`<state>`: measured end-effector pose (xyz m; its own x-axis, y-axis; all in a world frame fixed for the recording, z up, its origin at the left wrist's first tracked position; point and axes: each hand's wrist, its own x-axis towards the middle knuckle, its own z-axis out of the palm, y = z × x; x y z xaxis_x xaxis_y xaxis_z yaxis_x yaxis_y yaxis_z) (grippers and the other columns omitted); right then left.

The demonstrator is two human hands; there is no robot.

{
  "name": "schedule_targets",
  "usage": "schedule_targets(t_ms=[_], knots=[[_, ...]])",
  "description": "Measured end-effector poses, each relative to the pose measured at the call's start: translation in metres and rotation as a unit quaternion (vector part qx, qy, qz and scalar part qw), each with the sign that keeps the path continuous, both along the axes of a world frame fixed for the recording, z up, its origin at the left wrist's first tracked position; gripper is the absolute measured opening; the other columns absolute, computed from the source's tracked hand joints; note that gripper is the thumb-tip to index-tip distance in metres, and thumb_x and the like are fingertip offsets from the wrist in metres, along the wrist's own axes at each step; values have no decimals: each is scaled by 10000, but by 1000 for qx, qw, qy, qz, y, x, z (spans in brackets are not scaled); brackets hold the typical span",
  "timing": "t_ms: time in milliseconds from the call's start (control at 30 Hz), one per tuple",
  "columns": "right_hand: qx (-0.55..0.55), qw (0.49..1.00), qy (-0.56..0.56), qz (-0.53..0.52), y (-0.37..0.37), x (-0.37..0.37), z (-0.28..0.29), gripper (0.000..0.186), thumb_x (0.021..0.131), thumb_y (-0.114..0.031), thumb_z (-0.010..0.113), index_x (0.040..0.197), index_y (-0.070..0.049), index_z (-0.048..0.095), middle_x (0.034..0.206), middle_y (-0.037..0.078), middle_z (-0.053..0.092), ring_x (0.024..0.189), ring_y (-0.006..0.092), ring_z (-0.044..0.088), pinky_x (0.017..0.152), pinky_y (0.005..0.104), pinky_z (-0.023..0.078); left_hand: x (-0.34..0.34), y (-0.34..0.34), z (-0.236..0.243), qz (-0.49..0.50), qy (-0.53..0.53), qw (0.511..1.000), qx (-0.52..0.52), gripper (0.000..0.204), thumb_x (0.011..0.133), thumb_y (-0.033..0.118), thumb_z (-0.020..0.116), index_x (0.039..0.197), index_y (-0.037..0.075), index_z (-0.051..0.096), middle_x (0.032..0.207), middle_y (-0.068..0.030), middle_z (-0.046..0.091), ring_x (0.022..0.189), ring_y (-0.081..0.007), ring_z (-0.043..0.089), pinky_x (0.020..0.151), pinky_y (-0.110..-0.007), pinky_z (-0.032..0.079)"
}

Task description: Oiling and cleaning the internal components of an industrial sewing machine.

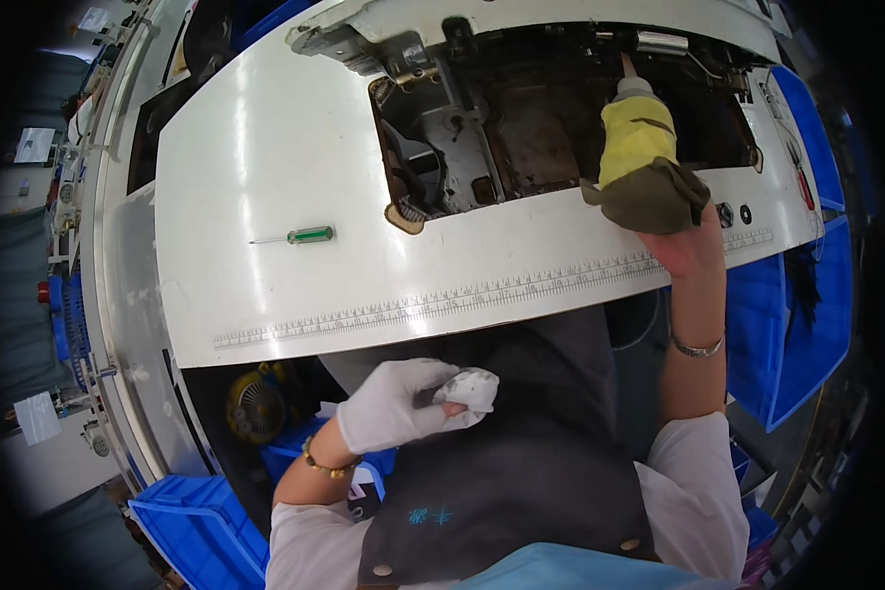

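Note:
My right hand (pixel 686 246), bare, grips a squeeze bottle (pixel 638 140) wrapped in yellow and dark olive cloth. Its pointed nozzle reaches up into the underside of a tilted-back sewing machine (pixel 403 59), above the cutout in the table. Low over my dark apron (pixel 521 462), my left hand (pixel 391 405) wears a white glove and is closed around a crumpled white cloth (pixel 472 391); a bare fingertip shows there. Much of the bottle's lower end is covered by the olive cloth.
On the white tabletop (pixel 265 167) lies a green-handled screwdriver (pixel 310 235), left of the dark, oily cutout (pixel 531 138). A printed ruler scale (pixel 442 301) runs along the near edge. Small dark parts (pixel 726 214) sit by my right wrist. Blue bins (pixel 811 324) stand at the right.

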<state>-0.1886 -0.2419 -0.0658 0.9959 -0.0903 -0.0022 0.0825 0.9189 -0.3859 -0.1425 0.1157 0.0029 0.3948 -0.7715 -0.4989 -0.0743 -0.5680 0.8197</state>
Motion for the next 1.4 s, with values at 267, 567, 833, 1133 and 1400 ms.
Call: schedule_targets(t_ms=[267, 567, 833, 1133, 1400], knots=[[-88, 992, 87, -11, 7, 1, 13, 553, 774, -175, 691, 1166, 123, 440, 1095, 197, 588, 980, 256, 627, 883, 363, 512, 127, -107, 11, -1, -561, 825, 71, 237, 786, 112, 570, 1009, 130, 647, 918, -114, 633, 802, -302, 631, 667, -386, 520], [-152, 986, 70, -6, 3, 5, 6, 598, 702, -248, 774, 1120, 100, 524, 1026, 140, 637, 905, 195, 646, 809, 297, 523, 199, -161, -61, -164, -600, 722, 304, 176, 802, 67, 536, 910, 37, 671, 890, -123, 676, 860, -285, 665, 696, -366, 538], [-187, 980, 54, 37, 5, 5, 10, 642, 671, -235, 795, 1143, 103, 522, 1035, 131, 641, 903, 171, 644, 809, 283, 514, 216, -159, -71, -191, -582, 739, 280, 203, 824, 90, 487, 896, 57, 673, 892, -175, 669, 848, -321, 662, 700, -400, 533], [-152, 987, 35, 43, 7, 4, 12, 627, 697, -211, 774, 1164, 107, 501, 1058, 147, 634, 913, 185, 646, 820, 302, 518, 210, -156, -58, -271, -494, 776, 285, 212, 833, 101, 474, 911, 64, 668, 911, -174, 659, 866, -354, 635, 753, -403, 512], [-165, 985, 16, 54, 0, -1, 0, 694, 714, -219, 732, 1244, 100, 415, 1123, 199, 583, 970, 258, 623, 839, 368, 521, 222, -147, -60, -411, -447, 749, 266, 223, 851, 136, 513, 1026, 111, 648, 987, -144, 650, 948, -297, 615, 794, -370, 503]])
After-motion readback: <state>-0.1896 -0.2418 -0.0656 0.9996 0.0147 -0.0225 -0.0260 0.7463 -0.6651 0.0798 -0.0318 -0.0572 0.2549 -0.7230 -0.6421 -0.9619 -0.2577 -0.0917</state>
